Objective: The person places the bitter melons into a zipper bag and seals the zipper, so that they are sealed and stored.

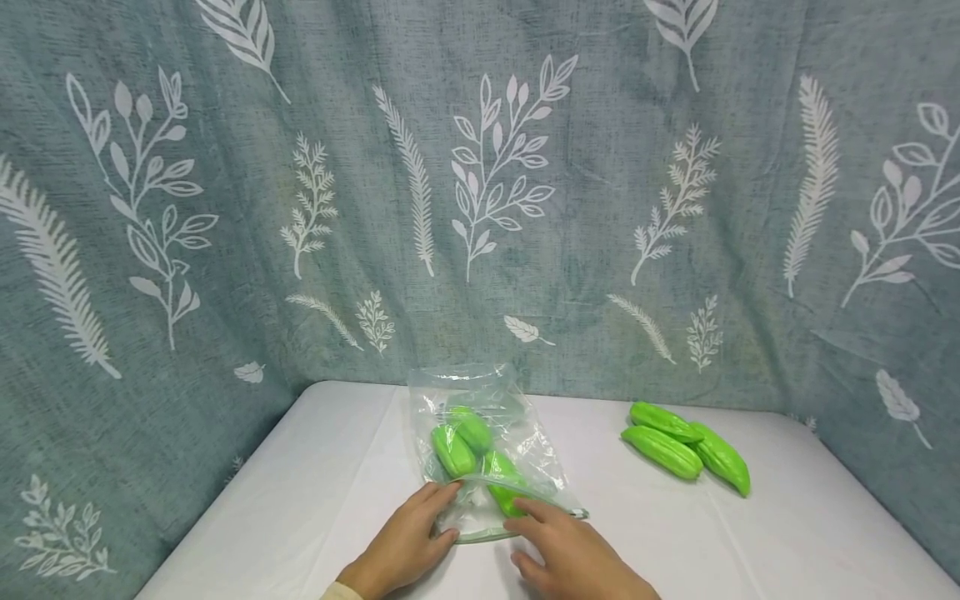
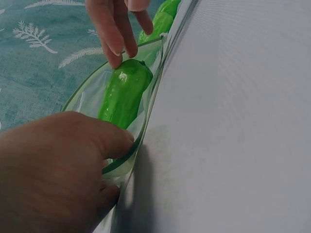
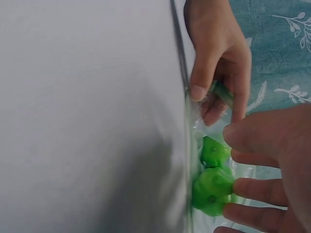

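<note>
Head view: loose gourds (image 1: 663, 452) (three, clustered) right of bag (image 1: 538, 437); curtain (image 1: 592, 217) behind.

A blue-green curtain (image 1: 570, 308) with white leaf prints (image 1: 813, 179) hangs behind the counter (image 1: 337, 467) and also along its left and right sides. The counter is white, with faint creases. The light is soft.

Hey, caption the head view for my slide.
Left hand and right hand at the mouth of a clear bag with three green vegetables inside; three more lie on the table.
</note>
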The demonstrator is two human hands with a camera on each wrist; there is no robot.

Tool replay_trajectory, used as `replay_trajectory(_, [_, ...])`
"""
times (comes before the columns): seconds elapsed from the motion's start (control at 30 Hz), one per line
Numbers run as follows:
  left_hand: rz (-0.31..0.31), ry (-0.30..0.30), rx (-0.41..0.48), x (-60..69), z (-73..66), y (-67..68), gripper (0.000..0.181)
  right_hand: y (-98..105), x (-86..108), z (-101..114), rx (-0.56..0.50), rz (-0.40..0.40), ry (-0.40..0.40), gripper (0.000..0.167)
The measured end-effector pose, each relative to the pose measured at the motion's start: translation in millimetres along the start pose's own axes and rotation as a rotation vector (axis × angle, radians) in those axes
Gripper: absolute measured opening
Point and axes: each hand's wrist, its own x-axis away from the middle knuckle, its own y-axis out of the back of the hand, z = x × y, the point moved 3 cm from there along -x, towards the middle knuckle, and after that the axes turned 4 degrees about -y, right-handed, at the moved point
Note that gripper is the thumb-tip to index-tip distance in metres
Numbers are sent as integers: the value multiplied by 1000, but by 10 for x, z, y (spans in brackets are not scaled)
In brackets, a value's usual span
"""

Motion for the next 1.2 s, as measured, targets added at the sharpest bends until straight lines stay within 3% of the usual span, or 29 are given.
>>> replay_trajectory(0.4, [-4, -6, -10, -8, -26, 10, 62, -104, 3, -26, -34, 11, -19, 36])
replay_trajectory(0.63, [-8, -5, -13, -3, -22, 8, 61, -128, 1, -35, 9, -3, 5, 36])
replay_trajectory(0.93, [2, 10, -4, 3, -8, 0, 62, -159, -1, -19, 11, 54, -5, 39])
replay_trajectory(1.2, [6, 6, -15, -1, -13, 3, 62, -159, -6, -3, 26, 30, 24, 37])
